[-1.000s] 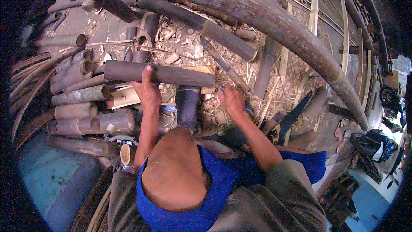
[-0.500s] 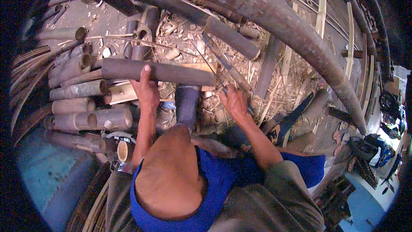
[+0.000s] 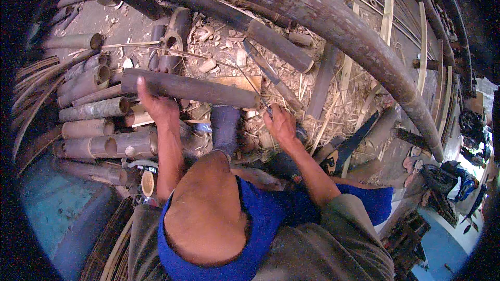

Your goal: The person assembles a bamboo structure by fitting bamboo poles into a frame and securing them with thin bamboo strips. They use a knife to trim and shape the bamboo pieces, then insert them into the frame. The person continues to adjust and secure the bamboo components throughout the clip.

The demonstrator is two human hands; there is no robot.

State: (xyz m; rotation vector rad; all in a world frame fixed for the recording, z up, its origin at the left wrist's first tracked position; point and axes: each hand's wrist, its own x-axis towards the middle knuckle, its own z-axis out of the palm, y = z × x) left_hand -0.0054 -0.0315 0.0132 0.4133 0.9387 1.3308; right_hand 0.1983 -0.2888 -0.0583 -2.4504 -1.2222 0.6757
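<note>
Dark bamboo tube (image 3: 195, 89), one end clamped in left hand (image 3: 162, 109), seemingly for steadiness; right hand (image 3: 282, 124) closed round a slim tool (image 3: 269, 109)

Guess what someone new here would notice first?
Probably the big brown pole that looks curved, sweeping across the top and down the right side of the picture. Next might be the bright blue cloth around the bare knee at the bottom. Then, near the middle, the left hand holds a dark tube near its left end.
</note>
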